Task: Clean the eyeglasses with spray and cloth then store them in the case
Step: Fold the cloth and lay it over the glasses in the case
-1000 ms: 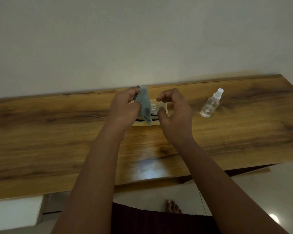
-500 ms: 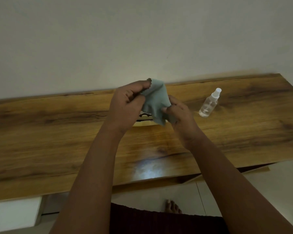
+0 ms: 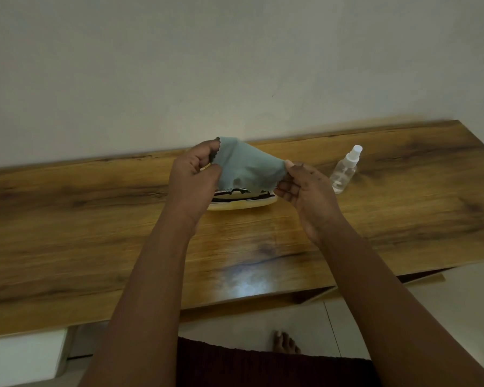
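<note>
A grey-blue cleaning cloth is stretched out in the air between both hands above the wooden table. My left hand pinches its left corner and my right hand pinches its right edge. Just below the cloth, the black-framed eyeglasses lie in a pale open case on the table; the cloth and my left hand hide part of them. A small clear spray bottle with a white nozzle stands to the right of my right hand.
The long wooden table runs along a plain wall. Its front edge lies close to me, with tiled floor and a bare foot below. A white box sits low at the left.
The cloth was bunched by my left hand over the case; both hands have drawn apart and lifted slightly, spreading it open. The eyeglasses and bottle stayed put.
</note>
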